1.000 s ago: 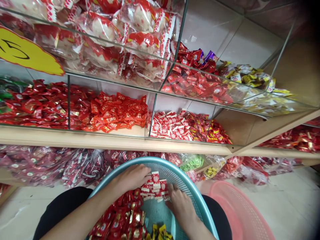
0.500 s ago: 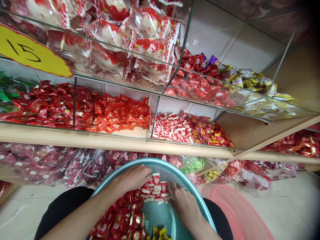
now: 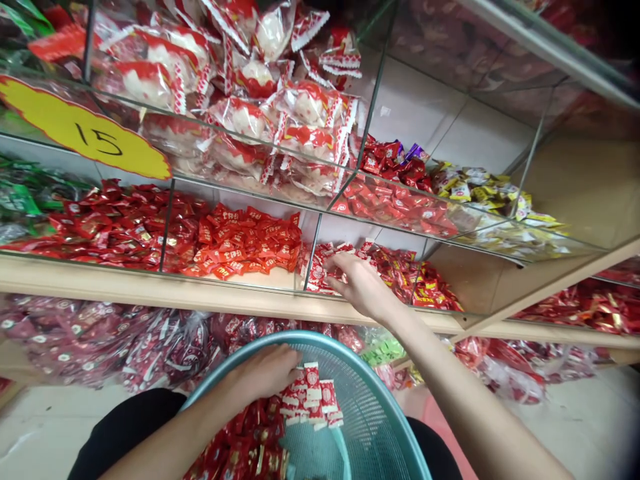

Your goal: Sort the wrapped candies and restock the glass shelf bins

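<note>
Head view: my right hand (image 3: 361, 285), fingers apart, reaches to red-white sweets (image 3: 317, 274) on the shelf (image 3: 150, 287), probably needing a pinch. I can't tell my left hand's (image 3: 270, 371) grip, beside matching sweets (image 3: 313, 379) in the basket (image 3: 375, 427)

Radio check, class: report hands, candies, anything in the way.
Left hand inside teal basket, beside red-and-white candies. Right hand at shelf candies, partly blocking view.

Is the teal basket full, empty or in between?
In between: the teal basket holds red-and-white packets and darker red packets, while bare mesh shows on its right. Its near end is out of frame.
</note>
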Tool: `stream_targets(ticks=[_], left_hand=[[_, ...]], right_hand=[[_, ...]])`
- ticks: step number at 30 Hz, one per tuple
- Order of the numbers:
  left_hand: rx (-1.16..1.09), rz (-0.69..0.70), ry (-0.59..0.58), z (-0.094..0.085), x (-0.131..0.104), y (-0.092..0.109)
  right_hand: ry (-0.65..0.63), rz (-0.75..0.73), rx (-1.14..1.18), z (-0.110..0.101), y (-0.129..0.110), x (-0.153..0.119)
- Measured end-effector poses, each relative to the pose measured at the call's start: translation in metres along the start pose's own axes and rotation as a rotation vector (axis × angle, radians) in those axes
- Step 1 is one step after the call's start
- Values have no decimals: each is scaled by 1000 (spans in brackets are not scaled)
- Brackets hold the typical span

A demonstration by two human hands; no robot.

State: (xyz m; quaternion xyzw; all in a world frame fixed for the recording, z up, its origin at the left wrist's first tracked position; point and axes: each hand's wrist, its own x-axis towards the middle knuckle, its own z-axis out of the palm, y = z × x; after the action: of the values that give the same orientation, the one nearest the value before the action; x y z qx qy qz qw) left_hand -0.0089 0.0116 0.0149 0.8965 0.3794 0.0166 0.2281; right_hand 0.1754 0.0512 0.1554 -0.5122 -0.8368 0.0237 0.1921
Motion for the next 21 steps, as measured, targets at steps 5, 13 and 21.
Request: stream_targets(ticks=[5, 13, 21], left_hand=[[-31, -22, -15, -2, -1, 1], [-25, -29, -27, 0, -2, 1], [-55, -30, -13, 0, -1, -1]], right_hand=[[-176, 10, 1, 13, 15, 27], [-228, 34, -18, 19, 18, 31], [-183, 32, -17, 20, 17, 29]])
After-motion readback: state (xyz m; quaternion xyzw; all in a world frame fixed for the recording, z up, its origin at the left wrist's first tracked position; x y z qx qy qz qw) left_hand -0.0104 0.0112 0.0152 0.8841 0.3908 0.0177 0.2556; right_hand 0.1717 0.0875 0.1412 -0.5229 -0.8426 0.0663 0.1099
